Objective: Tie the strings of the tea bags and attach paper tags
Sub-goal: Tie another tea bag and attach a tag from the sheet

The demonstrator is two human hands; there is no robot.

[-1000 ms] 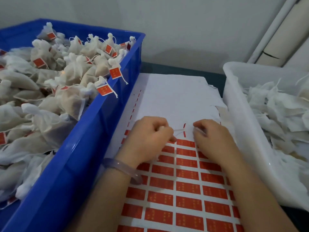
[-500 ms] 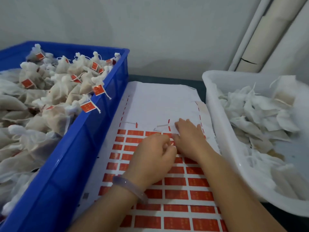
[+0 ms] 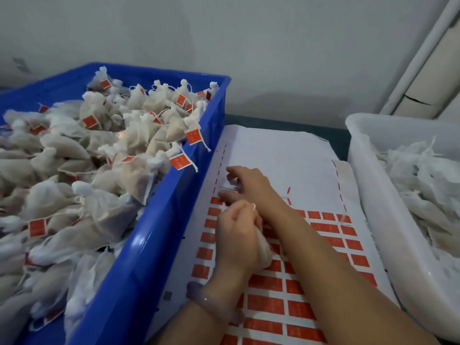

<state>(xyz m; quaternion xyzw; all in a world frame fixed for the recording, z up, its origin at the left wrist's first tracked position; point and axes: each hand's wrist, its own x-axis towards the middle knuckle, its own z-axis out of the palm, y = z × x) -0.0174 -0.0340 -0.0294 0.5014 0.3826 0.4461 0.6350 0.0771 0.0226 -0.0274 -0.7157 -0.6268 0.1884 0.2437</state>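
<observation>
While the blue crate (image 3: 139, 257) fills the left side of the surface, heaped with tied bags (image 3: 104, 150) that carry red labels, a white bin (image 3: 368, 185) stands along the right edge with a loose pile of untagged bags (image 3: 423, 175) inside. Between the two lies a white backing sheet (image 3: 286, 155), bare in its far half and covered in its near half with rows of red paper tags (image 3: 326, 227). Both hands work over the sheet's left edge, just beside the crate wall. The right hand (image 3: 251, 185) reaches across from the right, its fingers (image 3: 230, 170) stretched toward that edge with something white and blurred beneath them; whether they pinch it I cannot tell. Nearer the body, the left hand (image 3: 236, 240) is curled round a tea bag (image 3: 264, 247), whose white body bulges out below the palm and lies over the red tags. A pale bracelet (image 3: 211, 302) circles the left wrist. A short loop of string (image 3: 254, 207) pokes up above the left knuckles.
</observation>
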